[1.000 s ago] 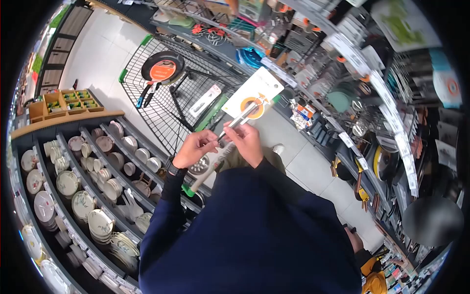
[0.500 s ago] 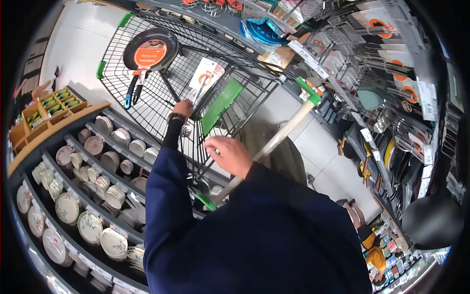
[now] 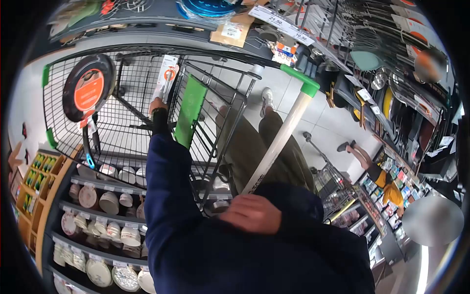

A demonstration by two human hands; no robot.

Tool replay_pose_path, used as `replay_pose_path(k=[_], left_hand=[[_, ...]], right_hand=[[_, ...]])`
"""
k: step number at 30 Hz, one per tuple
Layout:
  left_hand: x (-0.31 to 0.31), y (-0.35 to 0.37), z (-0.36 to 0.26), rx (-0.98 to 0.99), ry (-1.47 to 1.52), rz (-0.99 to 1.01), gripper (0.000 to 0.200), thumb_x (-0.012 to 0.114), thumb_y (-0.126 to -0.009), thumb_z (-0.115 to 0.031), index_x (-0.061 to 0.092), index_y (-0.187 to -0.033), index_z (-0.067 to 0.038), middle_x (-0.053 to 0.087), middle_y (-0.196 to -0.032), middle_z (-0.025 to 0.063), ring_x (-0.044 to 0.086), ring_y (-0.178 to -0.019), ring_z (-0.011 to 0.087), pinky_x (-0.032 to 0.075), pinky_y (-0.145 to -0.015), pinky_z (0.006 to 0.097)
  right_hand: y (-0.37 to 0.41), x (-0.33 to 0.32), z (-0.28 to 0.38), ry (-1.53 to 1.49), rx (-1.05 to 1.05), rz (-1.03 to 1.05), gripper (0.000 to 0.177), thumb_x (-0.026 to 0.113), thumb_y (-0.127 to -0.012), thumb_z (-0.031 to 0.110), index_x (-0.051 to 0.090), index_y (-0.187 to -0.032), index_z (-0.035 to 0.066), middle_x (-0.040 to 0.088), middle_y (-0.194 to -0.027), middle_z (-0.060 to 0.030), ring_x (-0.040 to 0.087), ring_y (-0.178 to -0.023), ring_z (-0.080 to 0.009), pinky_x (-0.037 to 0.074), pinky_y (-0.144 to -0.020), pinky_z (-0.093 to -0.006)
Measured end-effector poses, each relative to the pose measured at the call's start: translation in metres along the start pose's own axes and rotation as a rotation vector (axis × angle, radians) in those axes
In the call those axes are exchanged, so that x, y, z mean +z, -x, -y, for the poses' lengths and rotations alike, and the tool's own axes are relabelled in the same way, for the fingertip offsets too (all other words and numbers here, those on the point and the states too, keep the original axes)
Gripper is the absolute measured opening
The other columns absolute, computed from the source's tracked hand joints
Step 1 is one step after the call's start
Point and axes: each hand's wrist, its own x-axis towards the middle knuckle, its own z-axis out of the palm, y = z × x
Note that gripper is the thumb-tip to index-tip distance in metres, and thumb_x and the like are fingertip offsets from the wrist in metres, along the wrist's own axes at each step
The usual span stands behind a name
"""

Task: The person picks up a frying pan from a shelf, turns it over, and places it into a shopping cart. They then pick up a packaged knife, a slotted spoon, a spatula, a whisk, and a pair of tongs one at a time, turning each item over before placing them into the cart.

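My left hand (image 3: 156,105) reaches into the shopping cart (image 3: 132,127) and is closed around a metal kitchen utensil (image 3: 168,83) fixed to a white card (image 3: 169,62) with an orange ring print. The utensil's lower end is hidden. Beside the green seat flap (image 3: 191,110), the card stands nearly upright. My right hand (image 3: 254,213) lies with curled fingers over the near end of the pale cart handle (image 3: 279,139). At the cart's far end a black frying pan (image 3: 71,100) with an orange label leans against the wire, its blue-tipped handle pointing down.
Shelves of bowls and plates (image 3: 99,272) line the lower left, by a wooden rack (image 3: 36,181). Utensils hang on the right-hand shelves (image 3: 367,61), where a blue item (image 3: 208,7) lies above the cart. Another cart (image 3: 330,183) and a person in yellow (image 3: 391,193) are at right.
The view has turned, and the cart shows further left. My right hand has gone from loosely raised in the air to the cart handle. My left hand still holds the carded utensil.
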Motion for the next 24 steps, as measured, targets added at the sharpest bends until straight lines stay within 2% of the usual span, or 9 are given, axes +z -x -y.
replay_pose_path(k=[2,3,11,15,16,17,19,21,24], left_hand=[[0.014,-0.013,0.007,0.114,0.104,-0.066,0.030,0.054,-0.084,-0.018,0.064,-0.107,-0.002,0.069,-0.107,0.0239,0.065,-0.104,0.0419,0.052,-0.091,0.0489],[0.064,-0.058,0.031,0.116,0.100,-0.072,0.029,0.052,-0.084,-0.018,0.067,-0.103,-0.003,0.069,-0.108,0.0230,0.065,-0.105,0.0412,0.052,-0.092,0.0488],[0.073,-0.076,0.056,0.108,0.339,0.024,0.045,0.064,-0.082,-0.041,0.072,-0.107,-0.004,0.069,-0.104,0.0254,0.066,-0.103,0.0403,0.051,-0.091,0.0450],[0.019,-0.060,0.051,0.136,0.326,-0.229,0.043,0.067,-0.081,-0.041,0.074,-0.105,-0.006,0.072,-0.097,0.0204,0.069,-0.096,0.0373,0.054,-0.084,0.0432],[-0.004,-0.056,0.046,0.149,0.500,-0.159,0.036,0.067,-0.082,-0.034,0.074,-0.105,-0.008,0.073,-0.096,0.0192,0.071,-0.090,0.0343,0.055,-0.080,0.0402],[-0.030,-0.051,0.047,0.166,0.614,0.038,0.033,0.065,-0.086,-0.019,0.067,-0.115,-0.003,0.072,-0.099,0.0125,0.070,-0.095,0.0195,0.054,-0.069,0.0323],[-0.053,-0.053,0.050,0.259,1.055,0.038,0.037,0.058,-0.089,-0.010,0.060,-0.124,-0.003,0.069,-0.107,0.0105,0.068,-0.094,0.0201,0.051,-0.067,0.0275],[-0.101,-0.025,0.048,0.457,1.132,-0.062,0.038,0.057,-0.093,-0.012,0.056,-0.130,-0.004,0.065,-0.118,0.0117,0.066,-0.097,0.0203,0.050,-0.071,0.0259],[-0.191,0.078,-0.001,0.448,1.168,-0.189,0.035,0.058,-0.097,-0.018,0.057,-0.129,-0.003,0.064,-0.121,0.0085,0.063,-0.103,0.0181,0.049,-0.082,0.0278]], right_hand=[[0.005,-0.022,-0.012,-0.020,0.100,-0.118,0.031,0.074,-0.070,0.002,0.067,-0.099,0.006,0.063,-0.082,-0.0064,0.064,-0.073,-0.0251,0.052,-0.065,-0.0371],[0.008,-0.030,-0.017,-0.026,0.116,-0.121,0.031,0.074,-0.070,0.002,0.067,-0.099,0.006,0.063,-0.082,-0.0064,0.064,-0.073,-0.0251,0.052,-0.065,-0.0371],[0.018,-0.051,-0.031,-0.011,0.485,-0.346,0.016,0.072,-0.080,-0.002,0.067,-0.094,0.004,0.064,-0.072,-0.0074,0.061,-0.063,-0.0255,0.048,-0.059,-0.0347],[0.024,-0.057,-0.027,-0.057,0.500,-0.374,0.012,0.070,-0.083,-0.002,0.067,-0.093,0.004,0.065,-0.074,-0.0078,0.064,-0.064,-0.0242,0.049,-0.059,-0.0327],[0.027,-0.059,-0.026,-0.106,0.523,-0.393,0.011,0.069,-0.084,-0.002,0.067,-0.094,0.003,0.066,-0.076,-0.0083,0.065,-0.066,-0.0229,0.049,-0.059,-0.0315],[0.032,-0.061,-0.025,-0.156,0.544,-0.410,0.009,0.068,-0.085,-0.002,0.067,-0.094,0.002,0.066,-0.077,-0.0088,0.067,-0.068,-0.0215,0.050,-0.060,-0.0304],[0.043,-0.067,-0.025,-0.183,0.535,-0.425,0.007,0.069,-0.087,0.000,0.067,-0.094,0.001,0.067,-0.079,-0.0098,0.069,-0.072,-0.0194,0.051,-0.061,-0.0285],[0.057,-0.076,-0.025,-0.208,0.464,-0.446,0.008,0.070,-0.086,0.001,0.068,-0.094,0.001,0.067,-0.080,-0.0098,0.069,-0.073,-0.0193,0.051,-0.061,-0.0289],[0.080,-0.096,-0.026,-0.140,0.375,-0.474,0.011,0.074,-0.084,0.004,0.064,-0.081,0.002,0.064,-0.073,-0.0082,0.063,-0.065,-0.0212,0.048,-0.057,-0.0318]])
